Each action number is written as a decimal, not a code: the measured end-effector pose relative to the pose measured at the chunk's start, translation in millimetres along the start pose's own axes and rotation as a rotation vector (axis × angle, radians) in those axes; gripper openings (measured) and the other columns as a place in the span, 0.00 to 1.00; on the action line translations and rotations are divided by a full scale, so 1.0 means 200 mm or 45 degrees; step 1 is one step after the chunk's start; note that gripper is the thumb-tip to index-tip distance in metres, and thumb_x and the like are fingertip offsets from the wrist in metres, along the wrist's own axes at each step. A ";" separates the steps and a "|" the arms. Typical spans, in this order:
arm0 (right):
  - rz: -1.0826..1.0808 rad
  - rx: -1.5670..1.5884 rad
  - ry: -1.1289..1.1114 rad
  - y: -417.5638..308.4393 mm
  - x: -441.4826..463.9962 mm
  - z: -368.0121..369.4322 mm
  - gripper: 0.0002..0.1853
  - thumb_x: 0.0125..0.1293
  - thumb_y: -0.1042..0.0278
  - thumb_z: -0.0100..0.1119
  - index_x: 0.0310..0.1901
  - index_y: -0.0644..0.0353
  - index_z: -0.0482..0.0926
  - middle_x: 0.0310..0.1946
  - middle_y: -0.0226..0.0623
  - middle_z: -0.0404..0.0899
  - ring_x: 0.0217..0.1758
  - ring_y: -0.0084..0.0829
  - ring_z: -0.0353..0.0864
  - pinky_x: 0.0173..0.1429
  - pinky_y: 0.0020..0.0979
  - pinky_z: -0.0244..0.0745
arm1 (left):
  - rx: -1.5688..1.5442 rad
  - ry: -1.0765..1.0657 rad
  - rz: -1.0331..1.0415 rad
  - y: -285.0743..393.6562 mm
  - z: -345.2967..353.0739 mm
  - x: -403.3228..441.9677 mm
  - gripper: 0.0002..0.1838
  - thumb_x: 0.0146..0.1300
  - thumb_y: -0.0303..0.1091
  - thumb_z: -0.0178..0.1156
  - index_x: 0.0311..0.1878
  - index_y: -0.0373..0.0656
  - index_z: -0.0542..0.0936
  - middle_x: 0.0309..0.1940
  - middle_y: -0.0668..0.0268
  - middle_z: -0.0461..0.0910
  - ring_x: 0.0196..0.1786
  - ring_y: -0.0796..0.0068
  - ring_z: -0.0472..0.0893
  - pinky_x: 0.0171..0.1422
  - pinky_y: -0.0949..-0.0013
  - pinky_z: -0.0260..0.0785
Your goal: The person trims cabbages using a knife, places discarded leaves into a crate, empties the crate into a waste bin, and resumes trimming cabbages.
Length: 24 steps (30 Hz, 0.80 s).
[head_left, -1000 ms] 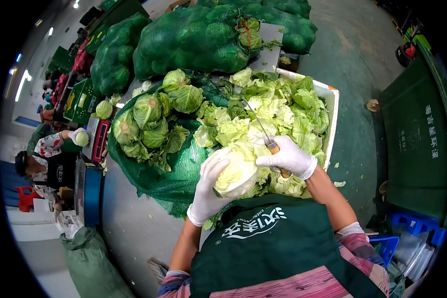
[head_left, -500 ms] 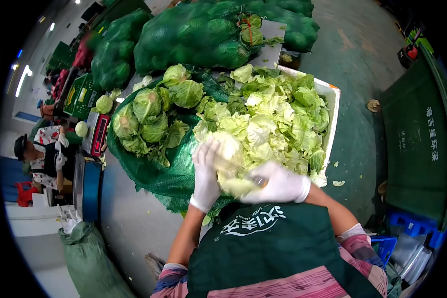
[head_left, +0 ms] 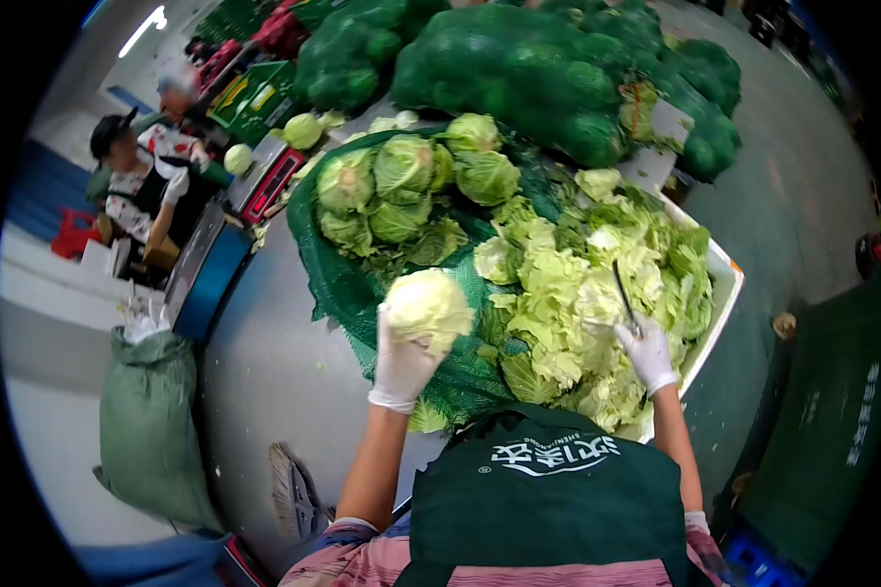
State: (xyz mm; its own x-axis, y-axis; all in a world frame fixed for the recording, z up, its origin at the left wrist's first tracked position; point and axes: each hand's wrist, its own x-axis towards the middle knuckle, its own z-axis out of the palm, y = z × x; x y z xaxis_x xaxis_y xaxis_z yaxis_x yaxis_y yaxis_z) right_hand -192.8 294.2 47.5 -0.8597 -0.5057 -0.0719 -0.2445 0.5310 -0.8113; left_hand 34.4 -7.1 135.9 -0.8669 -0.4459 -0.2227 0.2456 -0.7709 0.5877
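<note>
My left hand (head_left: 403,367), in a white glove, holds up a pale, peeled cabbage (head_left: 429,308) over the edge of the green net sack (head_left: 357,235). My gloved right hand (head_left: 648,354) is closed around a knife (head_left: 624,293) whose dark, thin blade points up and away. Below that hand, loose cabbage leaves (head_left: 558,293) are heaped in a white foam box (head_left: 719,318). Several cabbages with outer leaves (head_left: 403,164) sit on the opened sack, left of the leaf pile.
Full green net sacks of cabbages (head_left: 509,78) lie at the back. To the left are a red scale (head_left: 272,186), a co-worker in a black cap (head_left: 132,186) and a tied green sack (head_left: 152,430). A dark green bin (head_left: 822,440) stands at right.
My left hand has lifted the cabbage and separated from my right. My right hand has moved right, over the leaf box, with the knife now showing. The view has turned toward the left.
</note>
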 end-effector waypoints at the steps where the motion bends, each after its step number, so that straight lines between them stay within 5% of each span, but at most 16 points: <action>1: -0.082 -0.014 0.029 0.00 -0.03 0.04 0.21 0.61 0.57 0.65 0.47 0.68 0.79 0.30 0.50 0.80 0.33 0.40 0.79 0.39 0.36 0.72 | 0.181 0.052 0.126 0.07 -0.08 -0.04 0.32 0.73 0.57 0.40 0.72 0.47 0.58 0.68 0.59 0.64 0.69 0.64 0.66 0.71 0.60 0.61; 3: -0.051 -0.015 -0.074 0.04 -0.07 0.10 0.20 0.62 0.59 0.65 0.48 0.67 0.80 0.26 0.47 0.80 0.29 0.37 0.79 0.35 0.34 0.72 | 0.353 0.116 0.278 0.19 -0.30 -0.16 0.32 0.73 0.57 0.40 0.71 0.47 0.58 0.68 0.60 0.65 0.69 0.64 0.65 0.71 0.60 0.61; 6: 0.137 0.171 -0.228 0.00 -0.12 0.17 0.18 0.64 0.61 0.64 0.48 0.66 0.80 0.19 0.35 0.77 0.19 0.25 0.76 0.26 0.29 0.69 | -0.106 0.582 0.534 0.37 -0.63 -0.37 0.30 0.70 0.57 0.47 0.68 0.51 0.64 0.65 0.62 0.68 0.64 0.63 0.71 0.65 0.62 0.67; 8: 0.132 0.217 -0.312 0.00 -0.12 0.25 0.16 0.66 0.61 0.62 0.47 0.65 0.82 0.20 0.31 0.77 0.17 0.19 0.72 0.23 0.25 0.67 | -0.014 1.011 0.537 0.44 -0.88 -0.49 0.28 0.69 0.58 0.48 0.66 0.52 0.68 0.63 0.62 0.70 0.61 0.63 0.73 0.61 0.65 0.70; 12: 0.362 0.483 -0.660 -0.11 -0.06 0.38 0.28 0.67 0.65 0.60 0.65 0.66 0.67 0.24 0.31 0.79 0.18 0.19 0.72 0.23 0.24 0.66 | -0.307 1.061 0.387 0.61 -1.45 -0.66 0.34 0.63 0.60 0.57 0.66 0.52 0.67 0.62 0.65 0.70 0.63 0.61 0.70 0.63 0.61 0.70; 13: 0.373 0.489 -0.630 -0.04 -0.04 0.44 0.35 0.67 0.67 0.59 0.71 0.66 0.57 0.25 0.33 0.80 0.21 0.18 0.74 0.24 0.23 0.68 | -0.208 1.061 0.570 0.66 -1.54 -0.66 0.35 0.63 0.59 0.58 0.67 0.50 0.65 0.63 0.62 0.69 0.65 0.58 0.69 0.66 0.59 0.68; 14: 0.190 0.341 -0.477 0.08 0.00 0.50 0.38 0.63 0.66 0.62 0.71 0.65 0.56 0.26 0.37 0.81 0.22 0.25 0.78 0.27 0.28 0.72 | -0.112 1.055 0.754 0.68 -1.59 -0.63 0.37 0.63 0.58 0.58 0.68 0.48 0.63 0.64 0.58 0.67 0.67 0.55 0.67 0.69 0.57 0.66; 16: -0.285 -0.243 -0.045 0.20 0.06 0.53 0.40 0.60 0.67 0.63 0.72 0.58 0.56 0.26 0.36 0.80 0.24 0.29 0.78 0.32 0.31 0.74 | -0.063 1.242 0.785 0.84 -1.35 -0.46 0.38 0.65 0.55 0.58 0.70 0.43 0.59 0.63 0.49 0.69 0.66 0.51 0.69 0.73 0.55 0.62; 19: 0.021 -0.318 0.059 0.19 0.13 0.47 0.40 0.57 0.66 0.64 0.72 0.47 0.60 0.25 0.38 0.79 0.25 0.34 0.76 0.35 0.34 0.73 | 0.482 0.803 0.762 0.89 -0.87 -0.13 0.35 0.69 0.49 0.56 0.70 0.37 0.57 0.60 0.45 0.71 0.60 0.53 0.75 0.66 0.57 0.68; 22: 0.147 -0.234 0.434 0.25 0.18 0.45 0.33 0.56 0.62 0.70 0.64 0.58 0.71 0.23 0.39 0.77 0.25 0.37 0.75 0.36 0.37 0.72 | 0.896 0.591 0.534 0.80 -0.44 0.25 0.28 0.67 0.37 0.59 0.66 0.36 0.64 0.55 0.50 0.76 0.55 0.61 0.79 0.56 0.64 0.74; 24: 0.522 -0.350 0.355 0.36 0.22 0.44 0.24 0.52 0.48 0.71 0.38 0.62 0.81 0.28 0.48 0.80 0.32 0.50 0.78 0.41 0.43 0.71 | 1.297 0.460 0.514 0.69 -0.32 0.50 0.31 0.62 0.31 0.64 0.67 0.37 0.64 0.56 0.52 0.76 0.56 0.64 0.78 0.57 0.66 0.73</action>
State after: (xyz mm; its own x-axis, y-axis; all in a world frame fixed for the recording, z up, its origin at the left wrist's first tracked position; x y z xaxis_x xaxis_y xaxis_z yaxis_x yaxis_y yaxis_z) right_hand -208.4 249.9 -65.9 -0.9857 -0.0415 -0.1631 0.0590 0.8225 -0.5657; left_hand 9.2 -185.9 145.2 -0.5896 -0.8076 0.0115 -0.1297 0.1087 0.9856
